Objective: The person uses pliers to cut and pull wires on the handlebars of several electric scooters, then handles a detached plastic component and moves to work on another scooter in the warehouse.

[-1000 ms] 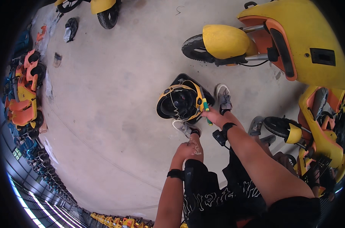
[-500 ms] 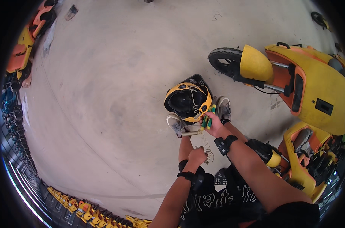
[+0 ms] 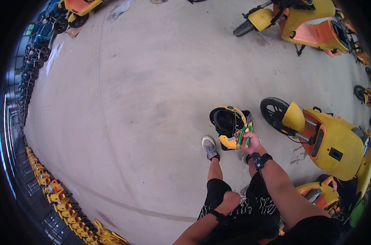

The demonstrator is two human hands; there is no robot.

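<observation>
My right hand point(image 3: 253, 143) is closed around pliers with green-and-yellow handles point(image 3: 243, 134). It is right beside the rim of a yellow helmet point(image 3: 228, 141), and I cannot tell whether it also grips the helmet. The helmet's open side faces up, showing a black lining point(image 3: 225, 121); a pale cord hangs across it. My left hand point(image 3: 231, 200) is a fist over my dark shorts, closed on a pale coiled cord point(image 3: 242, 176). The thin coils run up from that fist toward my right hand. Fingers of the left hand are partly hidden.
A yellow-and-orange scooter point(image 3: 336, 143) stands close on the right, its front wheel point(image 3: 274, 114) toward the helmet. Another scooter point(image 3: 308, 28) is farther back. Rows of yellow scooters point(image 3: 59, 196) line the left. My left shoe point(image 3: 209, 146) is on the concrete floor point(image 3: 152, 102).
The view has shifted, with the helmet and hands now farther right. My left hand has drawn back toward my body, and the coiled cord is stretched longer. The right hand still holds the pliers.
</observation>
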